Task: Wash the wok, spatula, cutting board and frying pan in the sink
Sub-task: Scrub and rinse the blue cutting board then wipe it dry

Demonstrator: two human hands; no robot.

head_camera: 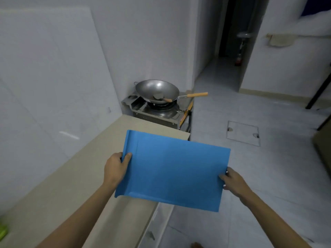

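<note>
Cutting board [172,169]: blue, rectangular, with a raised lip along its left short edge. Held in the air between both hands, tilted slightly, partly over the front edge of the tabletop [75,176] and partly over the floor [268,158].

Left hand [116,167]: grasps the board's left edge, thumb on top, fingers curled under the lip.

Right hand [234,181]: grips the board's near right corner, thumb lying on the upper face, fingers beneath (not visible).

Wok [157,90]: grey metal, with a wooden-ended long handle pointing right and a small loop handle on the left. Sits on the burner of a gas stove [155,111] in the corner, beyond the far end of the tabletop and well apart from the board.

Spatula [162,97]: lies inside the wok, blade near the middle, wooden handle resting toward the right rim.

Tabletop: beige, runs along the white tiled wall [53,77] on the left; a green item shows at its near left edge (too blurred to identify).

Floor: pale tiles, with a square hatch [242,133] set in to the right of the stove.
</note>
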